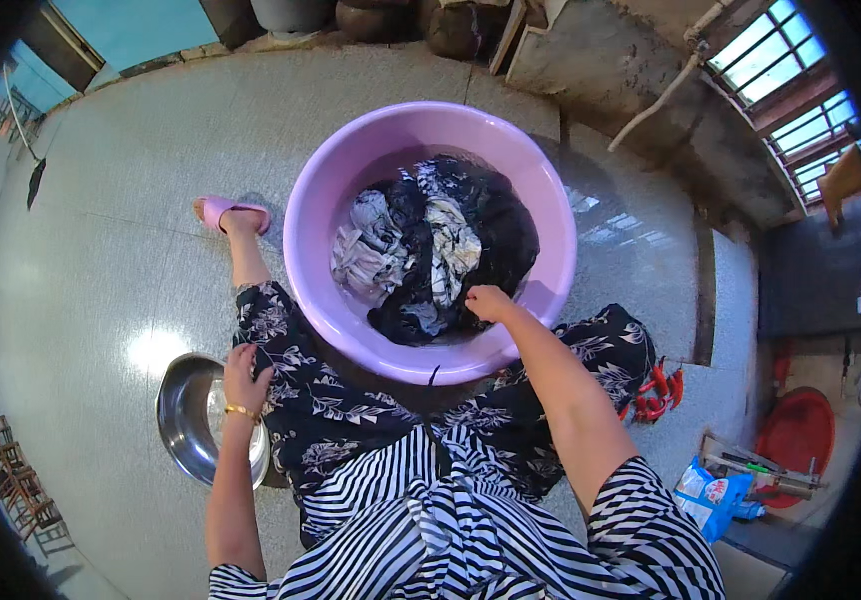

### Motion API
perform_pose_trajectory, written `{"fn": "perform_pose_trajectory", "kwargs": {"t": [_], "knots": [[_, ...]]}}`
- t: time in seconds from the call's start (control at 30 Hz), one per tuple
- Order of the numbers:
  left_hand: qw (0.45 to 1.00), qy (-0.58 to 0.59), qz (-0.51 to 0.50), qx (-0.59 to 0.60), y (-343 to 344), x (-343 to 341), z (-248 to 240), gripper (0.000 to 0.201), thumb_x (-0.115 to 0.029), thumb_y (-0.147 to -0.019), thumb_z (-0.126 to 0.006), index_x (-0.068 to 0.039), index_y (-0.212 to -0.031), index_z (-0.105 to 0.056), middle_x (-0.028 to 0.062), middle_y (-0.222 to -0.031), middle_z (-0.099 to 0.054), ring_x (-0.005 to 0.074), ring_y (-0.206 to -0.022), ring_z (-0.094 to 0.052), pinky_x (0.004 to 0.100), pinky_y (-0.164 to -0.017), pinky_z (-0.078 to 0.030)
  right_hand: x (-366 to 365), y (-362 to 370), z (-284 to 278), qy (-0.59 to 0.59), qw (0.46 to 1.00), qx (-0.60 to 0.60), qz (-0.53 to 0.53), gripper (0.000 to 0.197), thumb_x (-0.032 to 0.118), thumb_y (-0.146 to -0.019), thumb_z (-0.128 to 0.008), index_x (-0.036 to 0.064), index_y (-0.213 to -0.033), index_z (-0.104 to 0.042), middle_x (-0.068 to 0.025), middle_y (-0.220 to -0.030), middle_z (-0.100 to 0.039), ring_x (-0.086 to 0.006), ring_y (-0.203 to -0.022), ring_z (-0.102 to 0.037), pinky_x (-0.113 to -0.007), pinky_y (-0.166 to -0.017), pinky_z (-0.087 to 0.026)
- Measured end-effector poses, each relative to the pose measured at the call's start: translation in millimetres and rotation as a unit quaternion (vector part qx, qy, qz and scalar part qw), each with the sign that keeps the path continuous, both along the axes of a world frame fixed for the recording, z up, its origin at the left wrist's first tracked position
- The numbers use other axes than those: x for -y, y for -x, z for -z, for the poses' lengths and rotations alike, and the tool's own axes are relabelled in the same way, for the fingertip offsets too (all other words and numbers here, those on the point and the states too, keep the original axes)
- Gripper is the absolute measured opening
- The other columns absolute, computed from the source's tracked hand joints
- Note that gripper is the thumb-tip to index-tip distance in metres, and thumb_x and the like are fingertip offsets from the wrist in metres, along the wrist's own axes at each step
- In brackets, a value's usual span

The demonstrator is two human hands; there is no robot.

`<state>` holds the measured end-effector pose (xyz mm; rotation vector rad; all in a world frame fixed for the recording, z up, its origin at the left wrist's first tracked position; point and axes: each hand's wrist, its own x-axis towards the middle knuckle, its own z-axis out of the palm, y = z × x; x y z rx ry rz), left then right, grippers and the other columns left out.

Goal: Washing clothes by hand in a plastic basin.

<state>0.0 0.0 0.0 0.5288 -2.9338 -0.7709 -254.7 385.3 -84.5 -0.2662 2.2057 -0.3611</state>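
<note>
A large pink tub (431, 365) stands on the floor between my legs, with wet clothes lying in water inside it. Black garments (501, 222) fill its right side. A pale grey garment (371, 248) is bunched at the left, and a white patterned cloth (453, 250) lies across the middle. My right hand (489, 303) reaches over the near right rim, its fingers curled closed on the black clothing; the fingertips are partly hidden. My left hand (244, 382) holds nothing. It rests by my left thigh with fingers apart, above a steel basin (179, 420).
Red chili peppers (663, 390) lie beside my right knee. At the lower right are a blue detergent bag (711, 498) and a red basin (799, 435). Pots (376, 20) line the far wall; wooden chairs (19, 475) stand at the left. My pink slipper (219, 213) is left of the tub.
</note>
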Motion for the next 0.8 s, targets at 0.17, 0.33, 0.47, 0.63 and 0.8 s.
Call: {"fn": "perform_pose_trajectory", "kwargs": {"t": [0.17,0.33,0.47,0.63,0.8], "knots": [[0.997,0.031,-0.071,-0.017,-1,5,-5,0.013,-0.005,-0.069,-0.059,-0.001,-0.079,-0.051,0.0138,-0.084,-0.054,0.0304,-0.08,-0.052,0.0365,-0.07,-0.041,22,17,27,0.047,0.985,-0.142,-0.085,0.028,0.025,-0.076,-0.052,0.0034,-0.092,-0.059,-0.0178,-0.086,-0.06,-0.0318,-0.084,-0.058,-0.04,-0.075,-0.045],[0.971,-0.198,-0.131,0.022,-16,11,-31,0.004,-0.003,-0.078,-0.052,-0.001,-0.078,-0.049,0.0081,-0.066,-0.051,0.0126,-0.062,-0.051,0.0268,-0.056,-0.042,16,12,39,0.066,0.987,-0.124,-0.08,0.027,0.023,-0.075,-0.053,0.0031,-0.092,-0.059,-0.0175,-0.09,-0.06,-0.0328,-0.086,-0.057,-0.04,-0.076,-0.045],[0.988,-0.115,-0.048,0.087,-43,33,-33,0.015,-0.003,-0.08,-0.049,0.0,-0.094,-0.052,0.0104,-0.085,-0.058,0.0185,-0.08,-0.056,0.0288,-0.072,-0.044,13,20,38,0.067,0.991,-0.1,-0.052,0.028,0.024,-0.076,-0.053,0.0032,-0.093,-0.059,-0.0175,-0.093,-0.059,-0.0329,-0.088,-0.056,-0.04,-0.077,-0.044],[0.986,-0.142,-0.083,0.006,-6,56,7,0.034,-0.01,-0.084,-0.044,-0.001,-0.117,-0.045,0.0154,-0.114,-0.05,0.0241,-0.107,-0.047,0.0319,-0.091,-0.035,24,22,38,0.055,0.992,-0.103,-0.056,0.026,0.024,-0.076,-0.052,0.004,-0.091,-0.059,-0.0179,-0.093,-0.059,-0.0334,-0.09,-0.055,-0.041,-0.078,-0.044],[0.991,-0.099,-0.077,0.044,61,94,29,0.038,-0.018,-0.079,-0.053,-0.004,-0.113,-0.049,0.015,-0.114,-0.049,0.0239,-0.107,-0.047,0.0322,-0.091,-0.035,44,14,28,0.1,0.988,-0.098,-0.061,0.023,0.024,-0.075,-0.052,0.0037,-0.084,-0.059,-0.0177,-0.089,-0.059,-0.034,-0.087,-0.056,-0.042,-0.075,-0.044]]}}
